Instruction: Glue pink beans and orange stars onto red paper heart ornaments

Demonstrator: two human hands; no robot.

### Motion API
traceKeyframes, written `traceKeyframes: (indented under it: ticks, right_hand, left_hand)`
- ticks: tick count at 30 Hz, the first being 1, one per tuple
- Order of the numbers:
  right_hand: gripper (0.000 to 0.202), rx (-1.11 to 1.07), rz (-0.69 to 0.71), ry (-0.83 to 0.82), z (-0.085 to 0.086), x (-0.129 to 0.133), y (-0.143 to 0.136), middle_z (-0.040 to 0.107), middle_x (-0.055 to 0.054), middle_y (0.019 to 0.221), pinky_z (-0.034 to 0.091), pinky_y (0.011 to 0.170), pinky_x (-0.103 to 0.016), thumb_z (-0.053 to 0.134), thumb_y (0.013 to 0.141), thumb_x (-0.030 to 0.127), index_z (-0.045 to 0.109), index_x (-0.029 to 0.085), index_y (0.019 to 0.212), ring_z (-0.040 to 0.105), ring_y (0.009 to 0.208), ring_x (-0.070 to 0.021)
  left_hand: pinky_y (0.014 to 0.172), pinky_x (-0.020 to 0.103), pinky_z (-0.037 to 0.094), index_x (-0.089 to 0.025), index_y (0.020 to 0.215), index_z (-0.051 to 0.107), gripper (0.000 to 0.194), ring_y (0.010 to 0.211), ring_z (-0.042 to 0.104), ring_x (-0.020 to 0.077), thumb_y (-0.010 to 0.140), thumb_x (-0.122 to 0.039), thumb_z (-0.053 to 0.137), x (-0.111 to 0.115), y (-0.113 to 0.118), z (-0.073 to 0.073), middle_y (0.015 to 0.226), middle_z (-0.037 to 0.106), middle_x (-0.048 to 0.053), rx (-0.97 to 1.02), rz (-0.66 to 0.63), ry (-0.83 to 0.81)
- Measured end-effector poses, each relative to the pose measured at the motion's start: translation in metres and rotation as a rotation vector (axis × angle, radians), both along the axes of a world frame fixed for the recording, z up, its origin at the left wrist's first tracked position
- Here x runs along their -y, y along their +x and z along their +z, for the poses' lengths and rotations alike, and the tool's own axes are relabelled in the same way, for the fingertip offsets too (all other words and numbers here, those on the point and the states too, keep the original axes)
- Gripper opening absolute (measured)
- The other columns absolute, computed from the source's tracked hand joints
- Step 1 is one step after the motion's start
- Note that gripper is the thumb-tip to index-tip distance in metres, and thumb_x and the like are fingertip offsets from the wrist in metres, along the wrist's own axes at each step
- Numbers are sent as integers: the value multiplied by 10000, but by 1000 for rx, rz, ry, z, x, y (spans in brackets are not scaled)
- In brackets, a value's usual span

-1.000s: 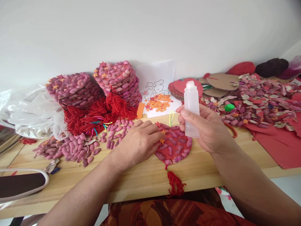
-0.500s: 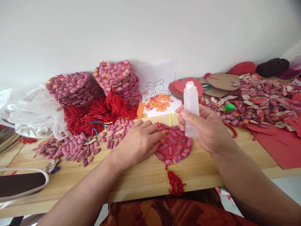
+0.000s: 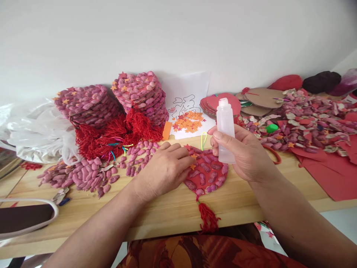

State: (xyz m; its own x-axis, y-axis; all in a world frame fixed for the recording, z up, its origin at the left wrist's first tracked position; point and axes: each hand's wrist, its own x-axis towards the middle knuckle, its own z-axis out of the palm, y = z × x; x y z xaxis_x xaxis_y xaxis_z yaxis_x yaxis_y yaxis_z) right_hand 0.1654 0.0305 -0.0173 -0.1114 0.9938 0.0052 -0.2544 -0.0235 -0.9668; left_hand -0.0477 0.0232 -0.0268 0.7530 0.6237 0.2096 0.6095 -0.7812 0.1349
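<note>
My right hand grips an upright translucent squeeze bottle between thumb and fingers. Its nozzle end points up, above the right part of a red disc covered in purple-pink peanuts. My left hand is curled over the disc's left edge, with fingers bent close together and fingertips partly hidden. Orange stars show beside those fingers. A yellow loop sticks out of the disc's top, and a red tassel hangs toward the table's front edge.
Behind stand two stacks of peanut-covered discs with red tassels. Paper stars lie on white paper. Loose peanuts are at left, and a shell heap, green cap and red paper at right.
The bottle in my right hand has shifted very slightly left. My left hand and the disc have not visibly moved.
</note>
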Motion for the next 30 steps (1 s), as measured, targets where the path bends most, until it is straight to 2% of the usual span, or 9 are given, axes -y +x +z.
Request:
traceKeyframes:
  ticks: [11,15,18,23,25,30]
  right_hand:
    - [167,-6,23,-6,0,-1,0,557,37,675,422,479,-213,758,831,360,697,213,880,524,553,-82]
    - [169,-1,19,0,-1,-1,0,558,37,675,422,481,-212,756,834,364,697,214,881,524,555,-80]
    - [174,3,12,-8,-1,-1,0,558,38,672,420,474,-215,762,826,366,698,214,882,523,547,-81]
    - [173,-2,15,-12,1,0,0,564,38,682,425,478,-218,756,828,368,694,215,880,526,547,-83]
    - [176,6,19,-11,2,1,1,564,37,687,421,487,-219,754,831,370,692,214,884,526,556,-84]
    - [199,26,19,-7,0,1,3,558,37,689,403,501,-220,752,833,388,686,212,898,520,570,-84]
  left_hand:
    - [768,366,396,-208,1095,689,222,900,595,204,957,-205,515,0,1,0,968,677,36,3,1,-9]
    - [799,367,420,-202,1117,684,253,920,593,216,908,-163,546,2,0,4,987,673,49,46,9,-69]
    - [816,359,444,-192,1069,691,231,914,591,214,882,-145,564,1,-1,4,954,665,56,160,75,-142]
    - [772,324,456,-191,900,688,72,843,587,176,888,-163,623,-1,3,-2,873,658,30,392,246,-238]
    - [785,331,449,-197,833,678,36,851,575,177,857,-170,679,-1,6,-4,857,653,19,423,304,-259]
    - [791,350,427,-209,743,660,120,864,548,190,817,-234,752,0,11,-9,823,636,8,428,357,-274]
